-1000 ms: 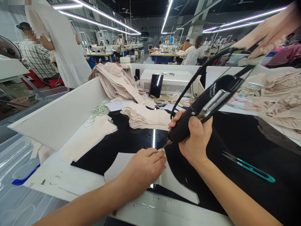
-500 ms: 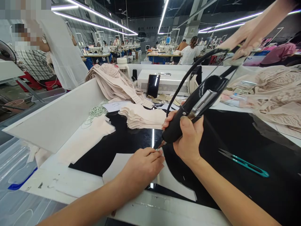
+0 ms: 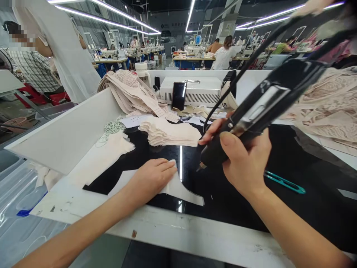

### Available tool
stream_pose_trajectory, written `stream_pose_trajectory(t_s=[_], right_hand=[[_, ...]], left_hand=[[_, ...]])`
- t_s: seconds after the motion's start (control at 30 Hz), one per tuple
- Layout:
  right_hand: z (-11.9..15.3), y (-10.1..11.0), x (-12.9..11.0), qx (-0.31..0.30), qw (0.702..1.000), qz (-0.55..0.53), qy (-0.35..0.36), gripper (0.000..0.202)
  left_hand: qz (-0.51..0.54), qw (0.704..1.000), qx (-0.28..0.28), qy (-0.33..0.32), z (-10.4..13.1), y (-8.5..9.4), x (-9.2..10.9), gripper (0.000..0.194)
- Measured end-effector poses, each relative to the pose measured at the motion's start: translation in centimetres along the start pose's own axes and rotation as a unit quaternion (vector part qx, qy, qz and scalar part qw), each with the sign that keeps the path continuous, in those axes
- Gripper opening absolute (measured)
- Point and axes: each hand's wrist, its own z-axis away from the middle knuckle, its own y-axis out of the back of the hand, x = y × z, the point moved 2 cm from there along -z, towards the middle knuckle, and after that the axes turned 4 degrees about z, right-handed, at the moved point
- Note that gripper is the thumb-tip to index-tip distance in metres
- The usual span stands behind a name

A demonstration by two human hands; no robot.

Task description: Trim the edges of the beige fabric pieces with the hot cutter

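My left hand (image 3: 152, 176) holds the upper end of a curved white pattern piece (image 3: 185, 191) lying on the black table surface, its fingers pressed together over the edge. Under the palm and wrist much of the piece is hidden. Fingers wrapped round it, my right hand (image 3: 248, 160) grips a black corded tool that looks like an electric hot knife (image 3: 216, 150). Its pointed metal tip (image 3: 200, 166) hangs just right of the piece, apart from it. Teal thread snips (image 3: 286, 182) lie beyond my right wrist, partly covered by it.
A stack of cream cut pieces (image 3: 173, 132) lies ahead, with other pale pieces (image 3: 108, 154) and green cord (image 3: 114, 127) to the left. Behind stand a phone (image 3: 179, 95) and a white vented box (image 3: 205, 89). Beige fabric (image 3: 329, 104) is heaped at right. People sit at machines farther back.
My left hand has shifted left and away from me, carrying the white piece along. My right hand has drawn the hot knife to the right, so its tip is now clear of the piece.
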Motion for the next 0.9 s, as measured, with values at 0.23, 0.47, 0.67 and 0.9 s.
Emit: stream_pose_trajectory(t_s=[0.23,0.47,0.67,0.9], right_hand=[[2.7,0.6,-1.5,0.025,0.999,-0.038,-0.03,0.05],[3.8,0.9,-2.3,0.039,0.997,-0.051,-0.045,0.053],[4.1,0.5,-2.3,0.023,0.996,-0.071,-0.051,0.052],[4.1,0.4,-2.1,0.024,0.996,-0.069,-0.047,0.051]], left_hand=[[0.086,0.996,0.027,0.003,0.3,1.8,3.7,0.026],[0.122,0.992,-0.006,0.017,-0.1,0.0,6.6,0.021],[0.116,0.993,0.028,0.011,0.1,0.4,6.7,0.028],[0.1,0.994,0.034,0.012,0.2,0.1,7.0,0.022]])
